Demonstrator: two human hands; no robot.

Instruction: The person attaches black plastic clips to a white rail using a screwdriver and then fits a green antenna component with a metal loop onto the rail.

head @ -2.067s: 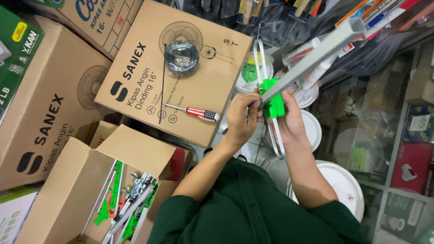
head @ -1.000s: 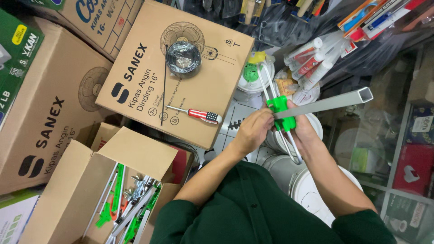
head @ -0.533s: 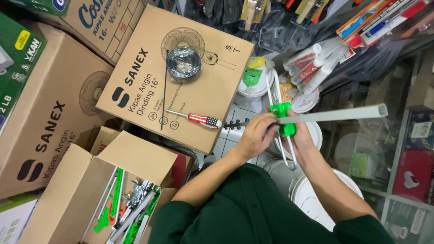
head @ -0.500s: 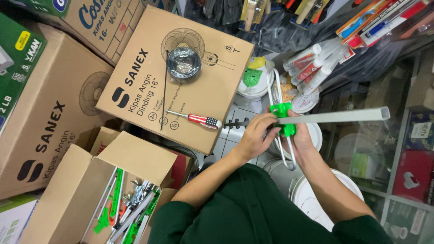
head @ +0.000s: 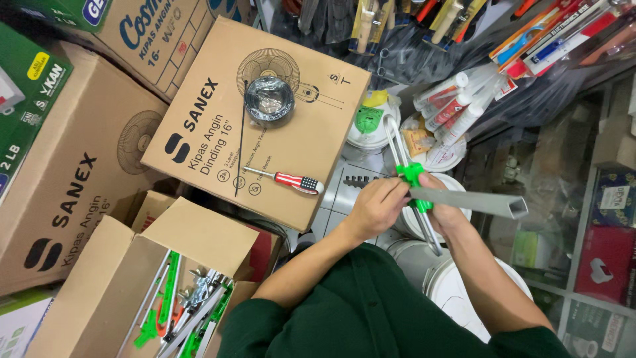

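Grey square tube (head: 474,201) gripped in the right hand (head: 445,213), left hand (head: 375,207) pinching its green clip (head: 412,178) — best kept level, just right of the fan carton (head: 265,126).

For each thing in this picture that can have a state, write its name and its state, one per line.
Left hand: gripping the green fitting.
Right hand: holding the grey square tube.
Screwdriver: lying flat on the closed fan box.
Tape roll: resting on that box.
Lower carton: flaps open, parts inside.
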